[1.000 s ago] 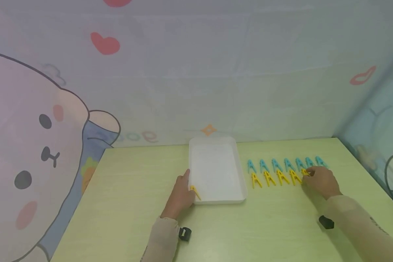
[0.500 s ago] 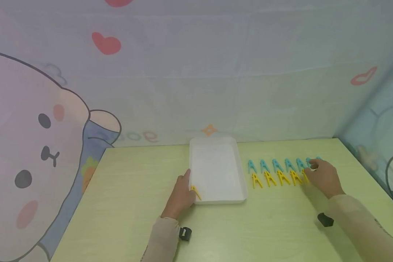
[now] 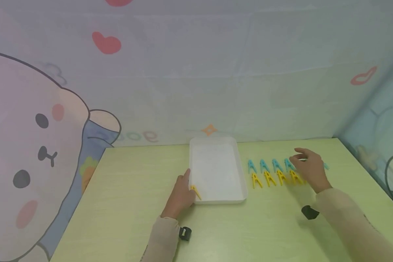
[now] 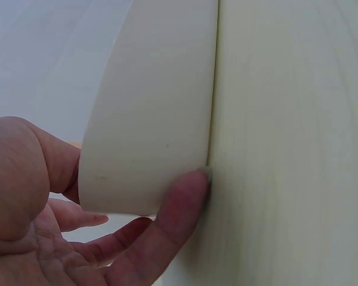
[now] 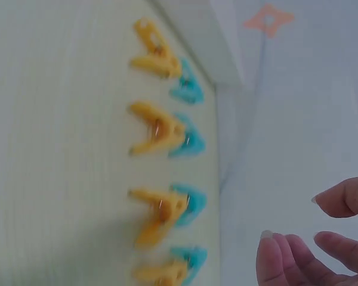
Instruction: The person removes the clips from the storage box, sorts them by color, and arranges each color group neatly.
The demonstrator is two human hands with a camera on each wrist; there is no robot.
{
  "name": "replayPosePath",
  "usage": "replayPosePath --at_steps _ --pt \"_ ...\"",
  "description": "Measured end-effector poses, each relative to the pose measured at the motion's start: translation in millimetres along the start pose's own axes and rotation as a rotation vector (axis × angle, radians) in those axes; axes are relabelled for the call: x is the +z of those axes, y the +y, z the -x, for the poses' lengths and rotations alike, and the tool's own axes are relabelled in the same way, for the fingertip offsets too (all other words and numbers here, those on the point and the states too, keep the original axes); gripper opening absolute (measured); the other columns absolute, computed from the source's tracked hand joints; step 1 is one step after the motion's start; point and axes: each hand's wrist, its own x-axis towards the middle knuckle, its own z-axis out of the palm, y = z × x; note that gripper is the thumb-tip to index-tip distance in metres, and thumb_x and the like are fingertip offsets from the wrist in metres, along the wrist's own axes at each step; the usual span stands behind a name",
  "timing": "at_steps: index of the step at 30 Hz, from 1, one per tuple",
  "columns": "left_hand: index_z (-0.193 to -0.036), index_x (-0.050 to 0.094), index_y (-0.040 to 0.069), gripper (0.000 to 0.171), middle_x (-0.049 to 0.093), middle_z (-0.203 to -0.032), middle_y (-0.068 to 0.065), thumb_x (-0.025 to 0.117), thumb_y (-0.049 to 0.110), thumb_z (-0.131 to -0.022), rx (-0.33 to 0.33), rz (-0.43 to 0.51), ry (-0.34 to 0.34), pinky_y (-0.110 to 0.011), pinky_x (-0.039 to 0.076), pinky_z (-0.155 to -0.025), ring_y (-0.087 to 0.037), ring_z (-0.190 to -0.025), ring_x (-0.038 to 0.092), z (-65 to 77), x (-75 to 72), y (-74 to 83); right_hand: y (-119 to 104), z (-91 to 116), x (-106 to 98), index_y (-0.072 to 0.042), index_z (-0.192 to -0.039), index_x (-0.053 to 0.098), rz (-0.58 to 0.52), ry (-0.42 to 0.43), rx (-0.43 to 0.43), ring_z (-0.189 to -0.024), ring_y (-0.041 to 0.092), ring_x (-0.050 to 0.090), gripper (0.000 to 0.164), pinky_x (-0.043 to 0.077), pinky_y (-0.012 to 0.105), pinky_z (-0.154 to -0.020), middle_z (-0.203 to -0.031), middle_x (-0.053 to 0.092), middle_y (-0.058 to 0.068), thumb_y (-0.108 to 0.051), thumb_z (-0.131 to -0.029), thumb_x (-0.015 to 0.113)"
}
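Observation:
In the head view my left hand point(image 3: 180, 196) grips the near left corner of a white tray point(image 3: 217, 167). Up close, the left wrist view has the thumb over the rim and fingers against the outer wall. A yellow clothespin point(image 3: 195, 193) lies in that corner beside the hand. My right hand point(image 3: 309, 169) hovers over the right part of two rows of clothespins, thumb and fingers apart with nothing between them. Blue clothespins point(image 3: 264, 166) make the back row and yellow clothespins point(image 3: 269, 179) the front one. The right hand hides some at the right end.
The light wooden table point(image 3: 137, 182) meets a printed cloth backdrop point(image 3: 196, 80) just behind the tray. Another cloth point(image 3: 389, 138) hangs along the right side. The clothespin rows stand to the right of the tray.
My right hand has left the rightmost yellow clothespin, risen and swung left over the blue row. The left hand and the tray have stayed put.

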Motion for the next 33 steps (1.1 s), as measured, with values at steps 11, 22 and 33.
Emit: replayPosePath --at_steps 11,22,33 --pt "-0.145 0.018 0.008 0.076 0.035 -0.13 -0.018 0.046 0.004 -0.075 -0.006 0.006 0.004 -0.039 0.037 -0.084 -0.026 -0.101 0.043 0.8 -0.6 1.4 -50 3 44 -0.008 -0.133 0.043 -0.163 -0.154 -0.02 -0.087 0.031 0.06 0.049 0.048 0.042 -0.075 -0.114 0.051 0.016 -0.03 -0.089 0.05" --pt "-0.143 0.02 0.001 0.065 0.036 -0.128 -0.023 0.043 0.007 -0.083 0.043 0.038 0.02 -0.043 0.035 -0.091 -0.027 -0.103 0.043 0.9 -2.4 1.6 -79 6 87 -0.003 -0.122 0.052 -0.21 -0.286 -0.051 -0.085 0.035 0.059 0.038 0.05 0.041 -0.07 -0.104 0.054 0.017 -0.018 -0.087 0.053" --pt "-0.144 0.018 0.001 0.06 0.034 -0.13 -0.023 0.035 0.013 -0.087 0.053 0.101 0.002 -0.044 0.03 -0.096 -0.028 -0.109 0.04 0.5 -3.4 -0.1 -105 17 130 -0.003 -0.12 0.055 -0.101 -0.438 0.02 -0.077 0.027 0.062 0.04 0.05 0.033 -0.063 -0.097 0.057 0.01 -0.018 -0.083 0.063"
